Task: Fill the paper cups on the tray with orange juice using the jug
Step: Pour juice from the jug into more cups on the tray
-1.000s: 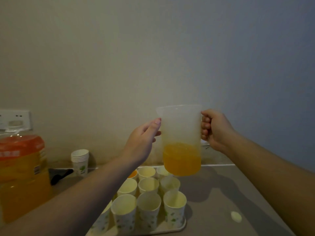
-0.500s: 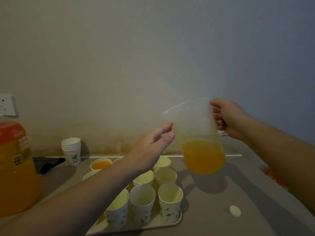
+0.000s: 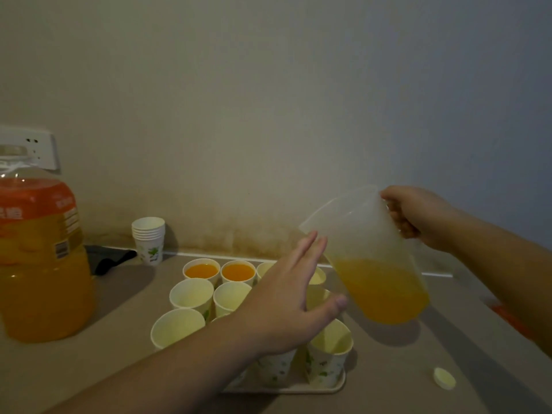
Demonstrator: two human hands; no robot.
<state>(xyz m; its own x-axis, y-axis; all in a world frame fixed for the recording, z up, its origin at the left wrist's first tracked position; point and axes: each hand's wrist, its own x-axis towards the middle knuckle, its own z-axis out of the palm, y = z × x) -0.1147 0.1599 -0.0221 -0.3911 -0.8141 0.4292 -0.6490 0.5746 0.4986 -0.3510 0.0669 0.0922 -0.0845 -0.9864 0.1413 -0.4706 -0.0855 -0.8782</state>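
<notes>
The left forearm and left hand (image 3: 286,306) cover several white paper cups with green leaf print (image 3: 328,351) on the pale rectangular tray (image 3: 334,388), so their contents cannot be seen. The large clear bottle of orange drink (image 3: 41,258) is cut off at the left edge. The translucent plastic jug (image 3: 367,258) hangs above the tray's right side, tilted with its spout leftward. The right hand (image 3: 418,216) curls around its handle; the left hand, fingers straight and spread, lies just beside the jug's spout side. Orange juice (image 3: 385,291) fills its lower third. Two back cups (image 3: 219,271) hold juice; those in front look empty.
</notes>
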